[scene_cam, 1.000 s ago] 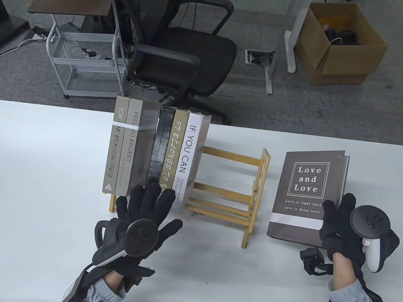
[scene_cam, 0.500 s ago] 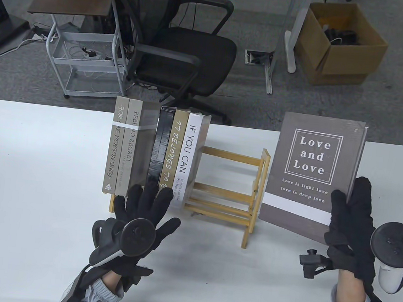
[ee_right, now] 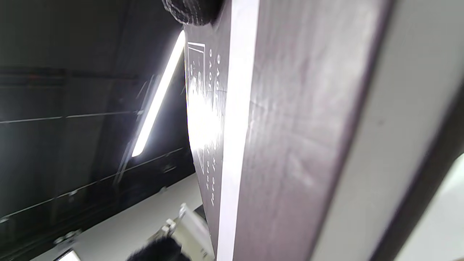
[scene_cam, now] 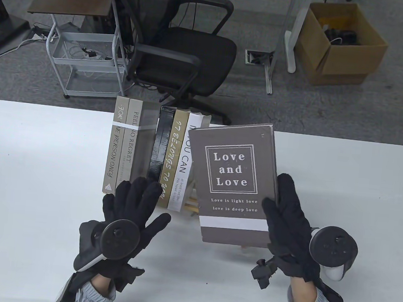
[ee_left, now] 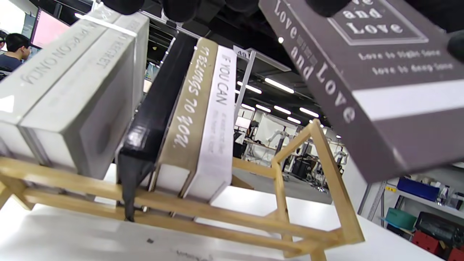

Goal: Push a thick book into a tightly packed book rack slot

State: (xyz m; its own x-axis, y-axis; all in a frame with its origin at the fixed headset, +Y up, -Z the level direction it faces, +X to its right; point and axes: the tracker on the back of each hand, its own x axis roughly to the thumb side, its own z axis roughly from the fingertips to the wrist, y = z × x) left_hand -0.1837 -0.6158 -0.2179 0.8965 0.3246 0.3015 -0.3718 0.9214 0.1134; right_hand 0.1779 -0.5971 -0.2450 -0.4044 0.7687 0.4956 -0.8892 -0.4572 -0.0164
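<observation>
My right hand [scene_cam: 277, 194] grips the thick grey book "Love and Love" [scene_cam: 231, 175] by its right edge and holds it lifted, cover facing up, over the right part of the wooden rack [ee_left: 282, 170]. The book hides most of the rack in the table view. Several books [scene_cam: 158, 154] stand leaning in the rack's left part, with "IF YOU CAN" [ee_left: 221, 108] outermost on the right. My left hand [scene_cam: 146, 202] has its fingers spread against the lower ends of their spines. The left wrist view shows the grey book [ee_left: 380, 72] above the rack's bare right section. It fills the right wrist view [ee_right: 290, 127].
The white table [scene_cam: 24, 176] carries the rack and books. Beyond its far edge stand a black office chair [scene_cam: 182, 49], a white wire cart [scene_cam: 82, 57] and a cardboard box [scene_cam: 340, 43] on the floor.
My right hand lifted the grey book off the table at the right and carried it left, over the rack's right part. My left hand shifted slightly left and stayed at the spines.
</observation>
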